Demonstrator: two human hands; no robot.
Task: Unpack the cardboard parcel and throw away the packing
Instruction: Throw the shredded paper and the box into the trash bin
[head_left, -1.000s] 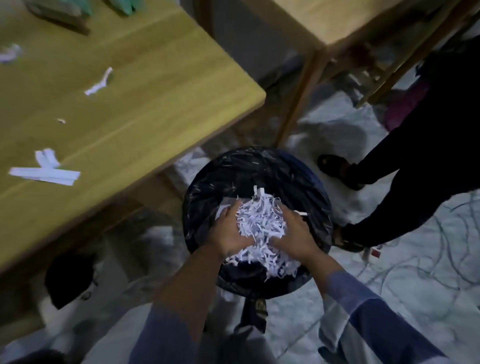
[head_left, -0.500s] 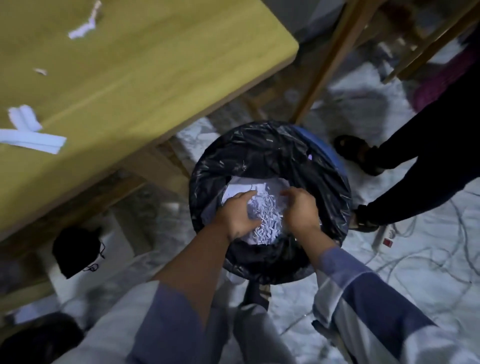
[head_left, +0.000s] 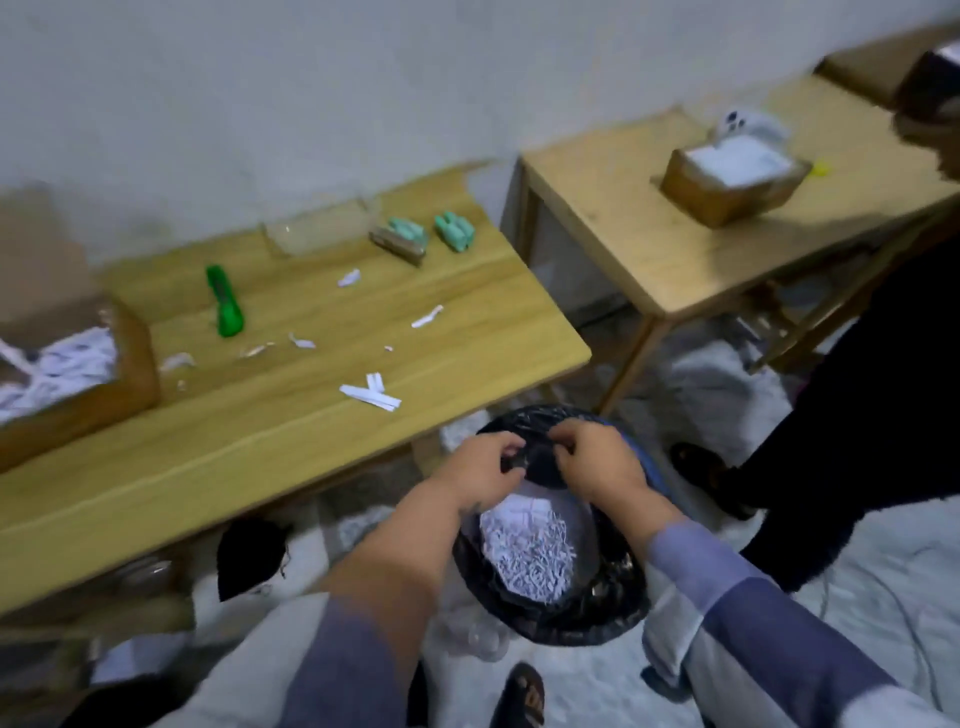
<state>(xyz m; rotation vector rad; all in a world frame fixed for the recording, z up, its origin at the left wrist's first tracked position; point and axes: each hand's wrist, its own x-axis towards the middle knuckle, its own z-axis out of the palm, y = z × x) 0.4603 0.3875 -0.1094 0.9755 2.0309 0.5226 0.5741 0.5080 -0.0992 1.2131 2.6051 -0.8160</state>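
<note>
Lower centre: left hand (head_left: 480, 470) and right hand (head_left: 597, 462), fingers loosely curled and holding nothing, hover over the black-lined round bin (head_left: 597, 613) containing white shredded paper (head_left: 527, 553). The brown cardboard parcel (head_left: 72, 374), left edge on the tabletop (head_left: 311, 415), appears to need further emptying.

Glossy black plastic bin liner (head_left: 613, 597), shredded white paper (head_left: 530, 551)

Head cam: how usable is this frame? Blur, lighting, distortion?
Head view: motion blur throughout, heaviest on the cardboard box at left and the table edges; dim, flat light with no glare; wide-angle bend in the table lines. Both hands and the shredded paper in the bin are soft but readable.
</note>
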